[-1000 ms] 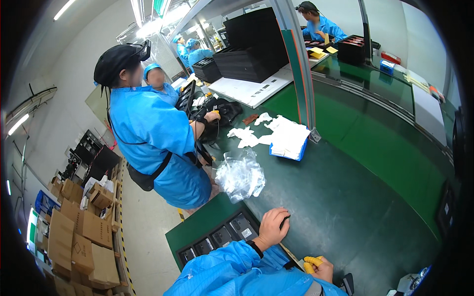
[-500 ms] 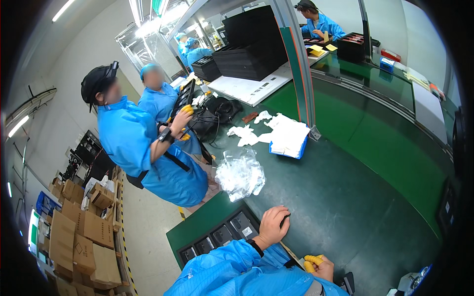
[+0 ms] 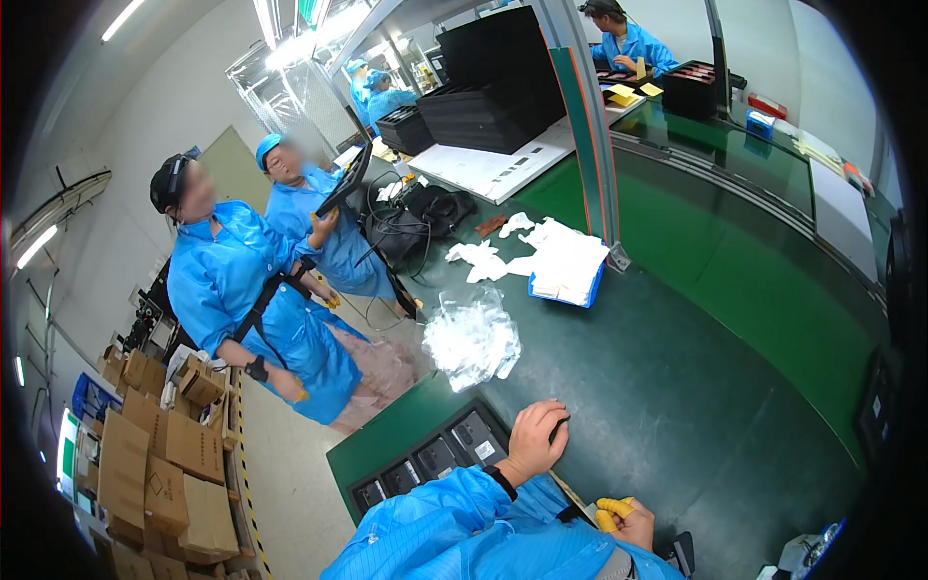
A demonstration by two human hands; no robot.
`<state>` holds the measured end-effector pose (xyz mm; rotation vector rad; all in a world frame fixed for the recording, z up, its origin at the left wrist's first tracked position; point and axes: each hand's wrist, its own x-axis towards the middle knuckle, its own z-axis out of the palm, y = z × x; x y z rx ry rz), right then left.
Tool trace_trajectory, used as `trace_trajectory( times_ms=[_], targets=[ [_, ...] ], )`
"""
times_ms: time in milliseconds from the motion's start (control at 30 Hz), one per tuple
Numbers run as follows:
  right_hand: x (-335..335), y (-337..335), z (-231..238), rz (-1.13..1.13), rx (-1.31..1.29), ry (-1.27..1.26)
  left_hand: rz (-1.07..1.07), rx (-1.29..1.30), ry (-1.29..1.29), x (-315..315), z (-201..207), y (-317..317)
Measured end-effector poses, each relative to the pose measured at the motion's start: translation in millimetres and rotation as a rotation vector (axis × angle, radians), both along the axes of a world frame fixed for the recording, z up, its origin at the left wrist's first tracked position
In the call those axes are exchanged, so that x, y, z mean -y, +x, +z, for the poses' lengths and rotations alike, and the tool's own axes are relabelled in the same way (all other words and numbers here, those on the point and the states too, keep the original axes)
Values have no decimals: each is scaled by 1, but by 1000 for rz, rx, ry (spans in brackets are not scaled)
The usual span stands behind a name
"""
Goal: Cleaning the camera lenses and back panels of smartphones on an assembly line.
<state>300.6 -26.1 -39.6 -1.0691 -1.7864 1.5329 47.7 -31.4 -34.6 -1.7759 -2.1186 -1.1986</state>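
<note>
My left hand [image 3: 534,443], a black band on its wrist, rests on the dark green tabletop [image 3: 667,387]. Its fingers curl around a small black thing mostly hidden under them. Lower and to the right, my right hand [image 3: 630,522] lies near the table's front edge with yellow finger covers on some fingers. Those fingers are bent in; what they hold, if anything, is hidden. Beside my left forearm sits a black tray [image 3: 495,416] with several dark rectangular devices [image 3: 437,458] in its compartments, partly covered by my sleeve.
Ahead lie a heap of clear plastic bags [image 3: 471,338], crumpled white cloths [image 3: 476,259] and a blue bin of white sheets [image 3: 568,266]. A metal post [image 3: 585,126] rises behind it. Two people in blue coats [image 3: 256,280] stand at left, near stacked cartons [image 3: 188,435].
The nearer person at left has turned and lowered an arm, and the other person now holds up the black tray. My two hands stay nearly still.
</note>
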Motion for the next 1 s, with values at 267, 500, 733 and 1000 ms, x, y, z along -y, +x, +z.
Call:
trace_trajectory(
  times_ms=[267,500,733,1000],
  targets=[
    [1,0,-2,-10,-31,-10,8,4,-1,1,0,1],
    [0,2,1,-7,-29,-30,5,8,-13,0,0,2],
    [-2,0,11,2,20,-71,6,7,-26,1,1,1],
    [-4,2,-4,12,-7,-69,3,28,-40,1,-1,1]
  ],
)
